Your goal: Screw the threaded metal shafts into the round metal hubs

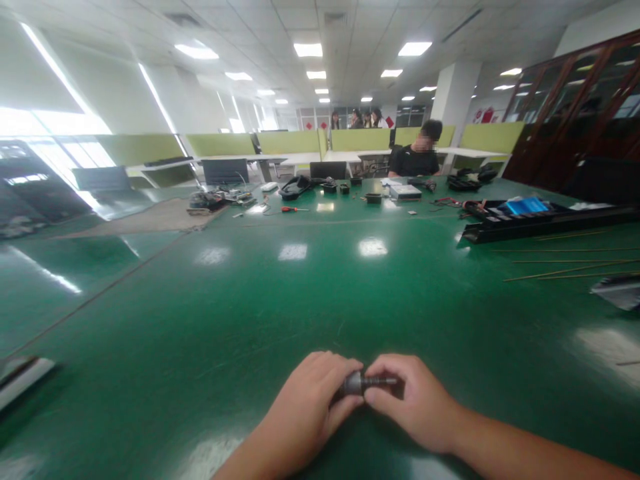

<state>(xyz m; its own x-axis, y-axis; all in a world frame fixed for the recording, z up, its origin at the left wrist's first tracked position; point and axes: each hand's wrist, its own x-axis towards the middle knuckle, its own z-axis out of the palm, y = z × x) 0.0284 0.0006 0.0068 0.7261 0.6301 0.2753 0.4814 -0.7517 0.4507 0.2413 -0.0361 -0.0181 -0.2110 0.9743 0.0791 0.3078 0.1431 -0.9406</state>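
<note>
Close to me, low over the green table, my left hand is wrapped round a grey cylindrical part with a thin stepped shaft. The shaft points to the right, and its pale tip lies inside the curl of my right hand. The right thumb and forefinger pinch the part where the shaft meets the thicker body. My left palm and fingers hide the body's left end. Its exact kind is not clear from here.
A red screwdriver, electronic parts and a white box lie along the far side of the table. Thin rods and a long black channel are at right. Across the table sits a person.
</note>
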